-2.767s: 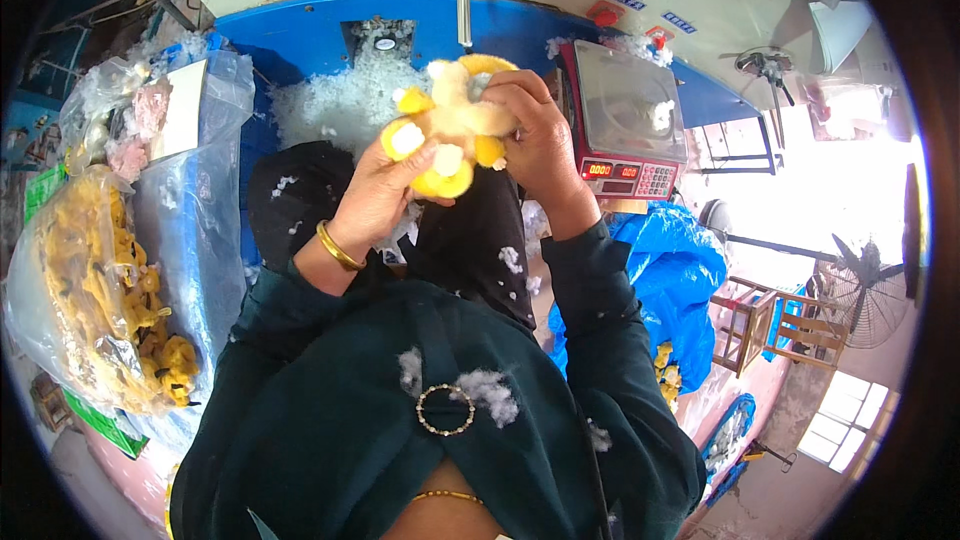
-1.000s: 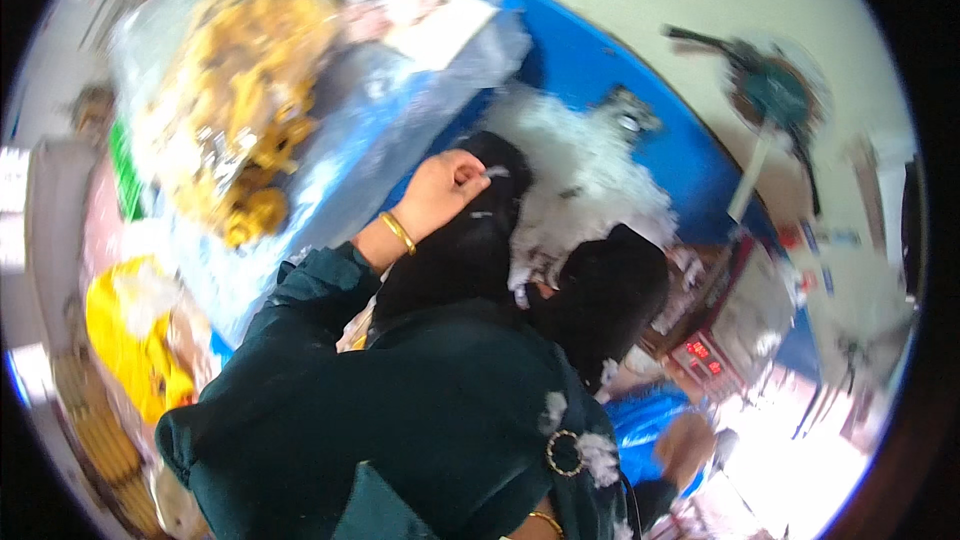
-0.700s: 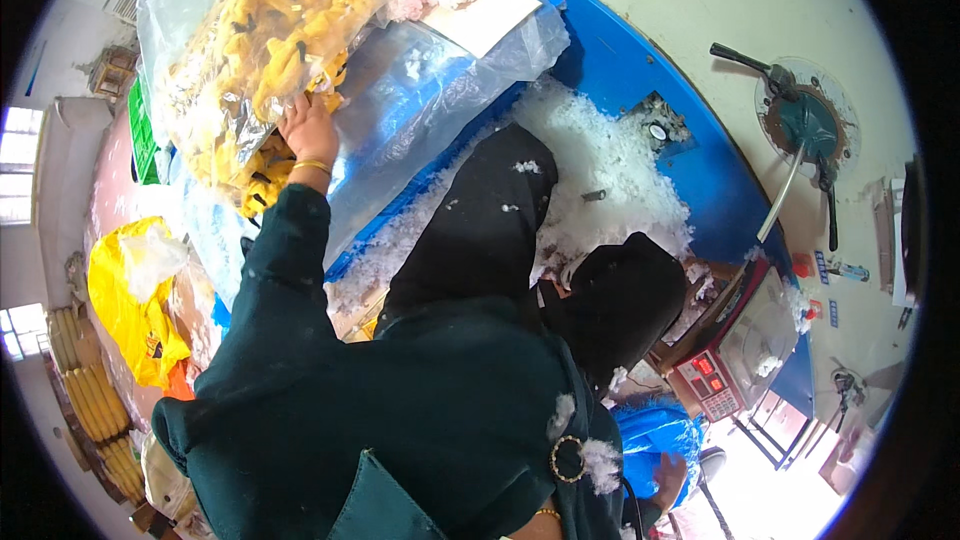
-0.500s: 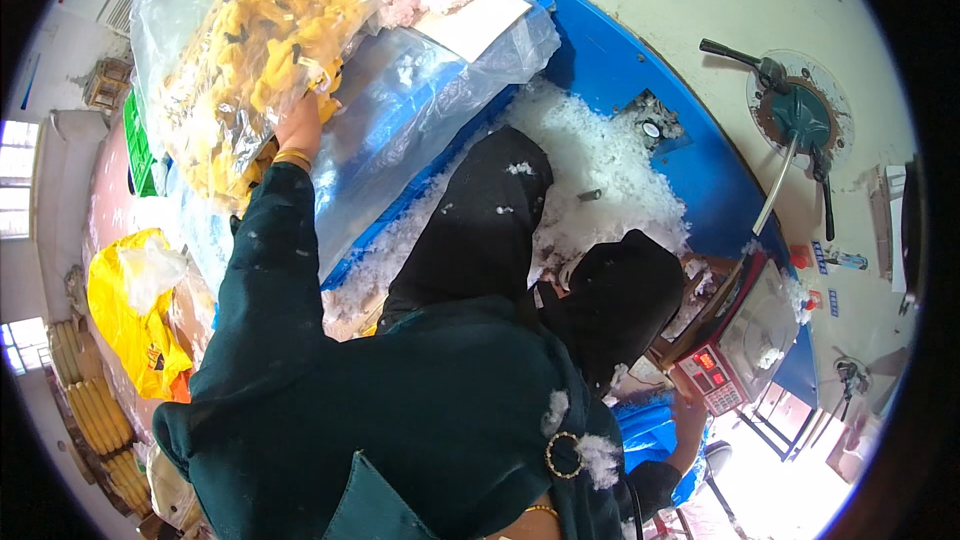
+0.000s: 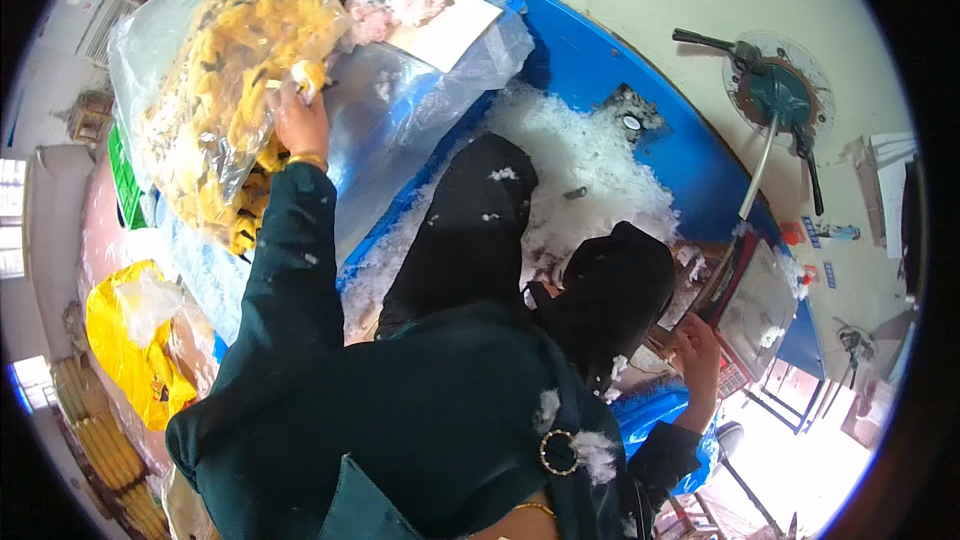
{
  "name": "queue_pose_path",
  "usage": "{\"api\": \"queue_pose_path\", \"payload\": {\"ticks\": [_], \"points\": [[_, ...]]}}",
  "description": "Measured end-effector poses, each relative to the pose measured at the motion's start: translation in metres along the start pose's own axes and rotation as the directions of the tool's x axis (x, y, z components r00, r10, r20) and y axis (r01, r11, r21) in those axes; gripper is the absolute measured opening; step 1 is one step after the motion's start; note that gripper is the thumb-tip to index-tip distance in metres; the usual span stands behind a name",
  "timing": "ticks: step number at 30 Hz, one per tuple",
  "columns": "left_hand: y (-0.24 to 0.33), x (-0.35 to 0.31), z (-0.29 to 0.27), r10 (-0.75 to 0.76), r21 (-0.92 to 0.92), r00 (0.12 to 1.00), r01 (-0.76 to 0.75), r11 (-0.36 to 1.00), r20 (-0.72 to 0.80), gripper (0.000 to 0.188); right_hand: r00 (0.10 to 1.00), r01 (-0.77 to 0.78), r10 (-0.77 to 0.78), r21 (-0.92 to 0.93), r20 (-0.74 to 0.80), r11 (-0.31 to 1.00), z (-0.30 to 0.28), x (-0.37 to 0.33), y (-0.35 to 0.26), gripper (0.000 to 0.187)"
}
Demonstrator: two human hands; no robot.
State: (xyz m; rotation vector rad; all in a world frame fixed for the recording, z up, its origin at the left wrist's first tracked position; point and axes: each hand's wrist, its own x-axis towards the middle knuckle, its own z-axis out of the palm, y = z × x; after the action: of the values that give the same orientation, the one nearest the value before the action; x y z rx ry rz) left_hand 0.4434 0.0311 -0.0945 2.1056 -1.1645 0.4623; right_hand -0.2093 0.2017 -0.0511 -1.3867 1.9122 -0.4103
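Note:
My left hand [image 5: 302, 125] is closed on a small yellow-and-white plush piece [image 5: 309, 77] at the mouth of a large clear plastic bag [image 5: 130, 50]. Many yellow plush pieces with dark patches [image 5: 215, 70] fill that bag. On the right, my right hand [image 5: 697, 348] is raised beside a red weighing scale [image 5: 735, 375], partly covering it. Its fingers are bent together, and whether anything is between them is too small to make out. White fluffy stuffing [image 5: 600, 170] lies heaped in front of my knees, with tufts stuck to my clothes.
A blue-edged table [image 5: 700, 155] curves round the stuffing. On its pale top stands a dark green clamp-like device with a metal rod [image 5: 778, 100]. Pink fluff [image 5: 420, 0] sits by a pale card [image 5: 450, 30]. A yellow bag [image 5: 125, 340] lies at the left, a blue bag [image 5: 645, 415] below right.
My left hand has drawn slightly back and now shows the plush piece. My right hand has risen from beside the blue bag to the scale. The whole view has shifted a little.

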Motion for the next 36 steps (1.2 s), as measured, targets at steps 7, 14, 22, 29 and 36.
{"api": "queue_pose_path", "payload": {"ticks": [7, 14, 22, 29, 36], "points": [[0.123, -0.083, -0.021, 0.480, -0.500, 0.798, -0.267, 0.823, 0.364, 0.046, 0.887, 0.454, -0.459, 0.090, 0.052, 0.886, 0.056, 0.033, -0.128, 0.037], [0.242, -0.134, -0.060, 0.719, -0.918, 0.620, 0.002, 0.398, 0.313, 0.045, 0.685, 0.727, -0.725, 0.009, -0.066, 0.686, 0.084, 0.069, -0.191, 0.043], [0.279, -0.126, -0.063, 0.807, -0.841, 0.334, 0.429, 0.330, 0.487, 0.015, 0.754, 0.626, -0.654, 0.367, -0.058, 0.688, 0.054, 0.061, -0.157, 0.028], [0.283, -0.132, -0.054, 0.791, -0.063, -0.348, 0.898, 0.435, 0.503, 0.020, 0.732, 0.578, -0.676, 0.444, 0.090, 0.685, 0.047, 0.075, -0.129, 0.027], [0.315, -0.119, -0.056, 0.802, -0.375, -0.253, 0.781, 0.499, 0.541, 0.015, 0.761, 0.276, -0.549, 0.593, 0.346, 0.756, 0.006, 0.060, -0.140, 0.021]]}}
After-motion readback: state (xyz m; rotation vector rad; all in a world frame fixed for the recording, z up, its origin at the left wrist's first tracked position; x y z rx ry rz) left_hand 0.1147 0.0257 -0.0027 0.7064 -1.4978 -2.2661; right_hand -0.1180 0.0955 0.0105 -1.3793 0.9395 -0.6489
